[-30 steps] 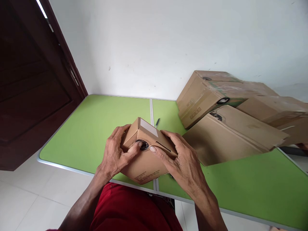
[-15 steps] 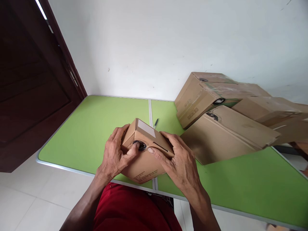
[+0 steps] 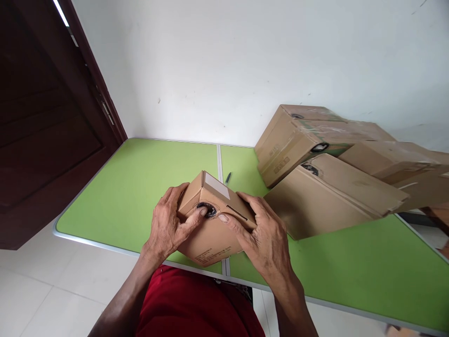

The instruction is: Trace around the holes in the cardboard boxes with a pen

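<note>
Two bare hands brace a small cardboard box (image 3: 212, 245) at the front edge of a green folding table (image 3: 133, 187), astride the metal strip (image 3: 219, 161) that divides the top. The box sits tilted, one corner toward the wearer; whether it rests fully on the table cannot be told.

The step in hand looks like steadying and working at the dark round patch (image 3: 211, 210) on an upper edge. The next move seems to call for a firm hold from both sides while the thumbs press.

The left hand (image 3: 168, 222) curves around the left side, thumb bent onto the patch. The right hand (image 3: 264, 231) spreads over the right side, thumb stretched toward the patch, near a narrow slot (image 3: 237, 213). Both forearms reach in over the front edge, knuckles up. The fingers span the box, some tips hidden.
</note>
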Available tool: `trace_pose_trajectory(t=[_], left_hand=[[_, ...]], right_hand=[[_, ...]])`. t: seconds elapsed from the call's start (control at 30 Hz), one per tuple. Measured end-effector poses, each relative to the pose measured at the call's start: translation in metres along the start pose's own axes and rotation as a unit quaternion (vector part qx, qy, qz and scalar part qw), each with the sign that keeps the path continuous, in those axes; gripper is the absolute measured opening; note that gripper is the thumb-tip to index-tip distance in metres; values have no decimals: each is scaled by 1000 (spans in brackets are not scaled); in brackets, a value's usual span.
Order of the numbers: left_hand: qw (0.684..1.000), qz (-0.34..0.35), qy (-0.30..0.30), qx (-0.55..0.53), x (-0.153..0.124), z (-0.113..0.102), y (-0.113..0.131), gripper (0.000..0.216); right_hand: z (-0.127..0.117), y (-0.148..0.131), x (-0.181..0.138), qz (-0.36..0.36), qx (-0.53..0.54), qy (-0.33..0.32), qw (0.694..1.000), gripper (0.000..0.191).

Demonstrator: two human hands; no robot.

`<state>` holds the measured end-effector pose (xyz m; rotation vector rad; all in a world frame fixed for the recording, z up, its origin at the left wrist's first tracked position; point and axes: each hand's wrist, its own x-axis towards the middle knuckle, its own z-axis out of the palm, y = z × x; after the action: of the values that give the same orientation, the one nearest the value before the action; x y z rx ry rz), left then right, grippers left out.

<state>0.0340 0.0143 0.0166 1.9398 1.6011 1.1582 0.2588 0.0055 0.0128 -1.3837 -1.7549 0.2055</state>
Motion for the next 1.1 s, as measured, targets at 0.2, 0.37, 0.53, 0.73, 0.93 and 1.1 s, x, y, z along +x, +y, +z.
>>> trace_pose_trajectory(t=[0.2,0.37,0.53,0.73,0.93,1.1], left_hand=[[1000,-2,-7,-6,0,-1,-2,64],[1000,-4,-18,-15,0,-2,-4,66],[1000,0,-16,-10,-1,-2,-6,67],[1000,11,-11,-6,-1,-1,-8,69],[1000,7,-16,-11,-2,-1,-8,72],[1000,21,-11,-8,-2,-2,-9,74]], right_hand=[[3,3,-4,-8,8,15,1000,65],[7,7,-8,-19,29,39,999,58],[8,8,-10,-16,32,47,998,55],[9,8,-11,-10,32,46,998,53],[7,7,-10,-19,26,39,999,56],[7,7,-11,-21,22,38,999,56]])
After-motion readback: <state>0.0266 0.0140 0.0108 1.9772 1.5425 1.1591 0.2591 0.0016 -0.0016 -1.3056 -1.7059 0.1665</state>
